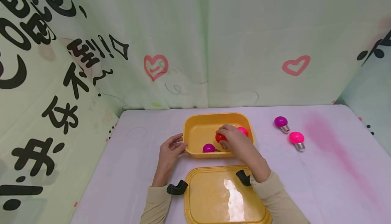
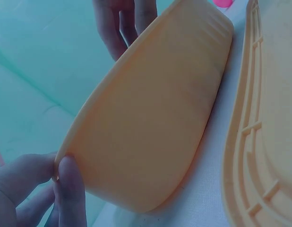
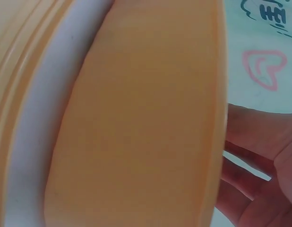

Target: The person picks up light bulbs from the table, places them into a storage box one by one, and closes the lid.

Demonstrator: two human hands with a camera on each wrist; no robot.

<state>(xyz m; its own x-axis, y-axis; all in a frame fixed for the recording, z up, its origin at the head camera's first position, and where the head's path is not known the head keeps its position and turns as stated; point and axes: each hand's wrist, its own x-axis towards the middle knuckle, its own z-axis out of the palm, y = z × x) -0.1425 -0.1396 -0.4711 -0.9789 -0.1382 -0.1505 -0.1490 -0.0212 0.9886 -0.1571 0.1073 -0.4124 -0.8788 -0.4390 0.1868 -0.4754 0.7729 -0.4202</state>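
Note:
My left hand (image 1: 171, 150) pinches the rim of a yellow plastic box (image 1: 195, 122) at its near left corner, thumb (image 2: 72, 189) on the outer wall. Inside the box, my right hand (image 1: 237, 141) holds a red toy light bulb (image 1: 220, 137) with its fingers curled over it. A purple bulb (image 1: 209, 148) lies to the left of that, by the near wall. Behind the right hand a pink bulb (image 1: 243, 130) shows in part. In the right wrist view the box wall (image 3: 136, 118) hides the right fingertips and the bulb.
A yellow lid (image 1: 210, 197) lies on the table in front of the box, under the forearms. To the right, another purple bulb (image 1: 281, 124) and another pink bulb (image 1: 297, 140) lie on the white cloth (image 1: 323, 183). A printed curtain (image 1: 244, 47) stands behind the table.

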